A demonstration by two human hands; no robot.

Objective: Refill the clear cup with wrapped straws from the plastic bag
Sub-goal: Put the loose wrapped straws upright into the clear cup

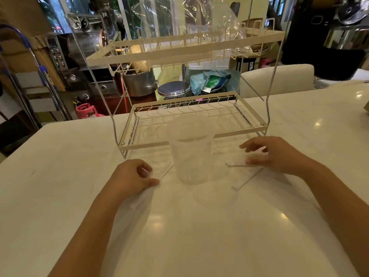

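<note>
White table (60,196): clear cup (190,156) upright, contents unclear.

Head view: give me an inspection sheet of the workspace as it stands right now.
Surface: white glossy countertop, light reflections on it.
Job's things: clear cup upright at the centre, looks empty; wrapped straws loose on the countertop, one left of the cup, two right of it; plastic bag draped on the rack's upper tier.
Clutter: two-tier wire dish rack directly behind the cup.
Hands: left hand fingers curled, pinching the left straw's end; right hand blurred, fingers spread over the right straws, grip unclear.
Cables: nothing seen.
Surroundings: stool, metal pot, pink gas canister, appliances beyond the counter.
</note>
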